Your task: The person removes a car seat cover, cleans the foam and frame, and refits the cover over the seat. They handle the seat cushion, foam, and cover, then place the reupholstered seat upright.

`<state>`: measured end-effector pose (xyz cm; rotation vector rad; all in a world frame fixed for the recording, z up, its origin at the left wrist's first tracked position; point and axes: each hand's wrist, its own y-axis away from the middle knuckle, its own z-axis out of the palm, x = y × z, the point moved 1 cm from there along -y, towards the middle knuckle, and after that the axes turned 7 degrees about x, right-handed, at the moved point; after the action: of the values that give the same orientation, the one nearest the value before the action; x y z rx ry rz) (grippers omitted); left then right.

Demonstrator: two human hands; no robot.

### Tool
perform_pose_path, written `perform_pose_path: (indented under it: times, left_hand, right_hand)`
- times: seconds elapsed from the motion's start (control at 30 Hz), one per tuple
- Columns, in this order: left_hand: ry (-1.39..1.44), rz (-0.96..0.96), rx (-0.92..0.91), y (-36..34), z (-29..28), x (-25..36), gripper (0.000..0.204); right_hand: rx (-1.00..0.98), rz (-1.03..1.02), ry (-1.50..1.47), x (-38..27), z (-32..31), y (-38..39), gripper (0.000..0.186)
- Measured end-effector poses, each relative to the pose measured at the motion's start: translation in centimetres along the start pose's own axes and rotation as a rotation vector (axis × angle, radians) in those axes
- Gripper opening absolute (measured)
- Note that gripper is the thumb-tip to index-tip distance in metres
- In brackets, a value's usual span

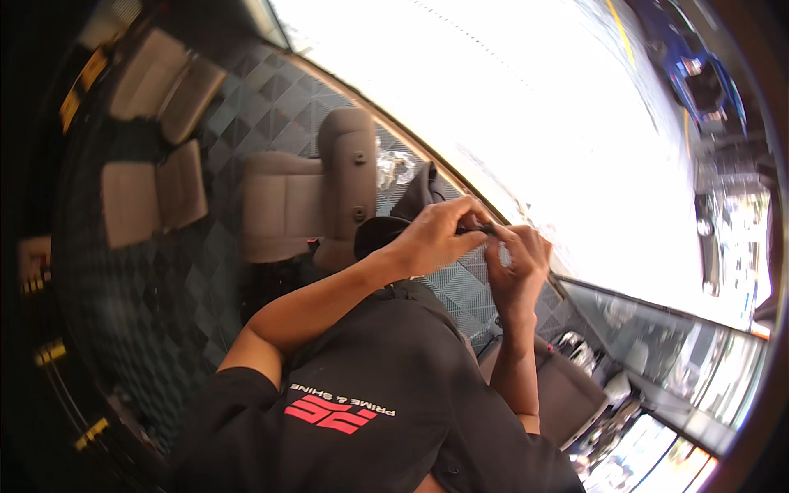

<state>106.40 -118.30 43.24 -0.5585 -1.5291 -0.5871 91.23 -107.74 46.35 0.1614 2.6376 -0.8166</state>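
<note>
In front of my chest both hands meet, fingers bent and pinched together. Between their fingertips is a small dark strip-like piece (483,229), mostly covered; its kind is too small to make out. My left hand (436,237) grips one end of it from the left. From the right, my right hand (519,259) pinches the other end, with its fingers curled. Black fabric (417,194) shows just beyond and beneath my left hand. A brown vehicle seat (283,197) with headrest posts on its side lies on the floor to the left of my hands.
More brown seats (158,197) stand at the far left on dark grey tiled flooring (222,205). Crumpled clear plastic (394,168) lies by the floor's edge strip. Another seat (559,386) is at my right, near glass panels (657,329). A blue vehicle (699,74) is outside.
</note>
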Motion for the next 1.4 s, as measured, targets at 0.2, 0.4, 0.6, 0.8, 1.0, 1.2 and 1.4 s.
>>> perform_pose_path:
  times: [0.2, 0.4, 0.6, 0.8, 1.0, 1.2, 1.4]
  left_hand:
    - [-0.244, 0.377, 0.135, 5.9, -5.3, -0.3, 0.035]
    - [-0.496, 0.707, 0.465, 12.3, -10.2, -3.3, 0.016]
    - [-0.696, 0.784, 0.689, 18.8, -14.9, -6.1, 0.018]
    - [-0.633, 0.355, 0.884, 25.4, -21.4, -8.6, 0.021]
    - [-0.619, -0.269, 1.259, 38.0, -24.3, -8.5, 0.025]
    - [-1.169, -0.984, 1.012, 47.9, -25.9, -12.6, 0.062]
    - [-0.588, -1.247, 0.709, 47.9, -31.5, -31.4, 0.083]
  right_hand:
    - [-0.271, 0.755, -0.984, -4.8, 0.0, -1.0, 0.013]
    - [-0.604, 0.978, -1.426, -12.0, 1.4, -0.4, 0.021]
    - [-1.089, 1.003, -1.586, -18.0, 3.3, -0.3, 0.018]
    - [-1.28, 0.614, -1.448, -20.4, 8.6, -0.8, 0.03]
    - [-0.75, 0.256, -0.566, -13.3, 24.1, -0.6, 0.079]
    - [-0.536, 0.33, 0.28, -8.9, 38.7, 4.0, 0.116]
    - [-0.389, 0.325, 0.334, -6.0, 42.1, 5.5, 0.118]
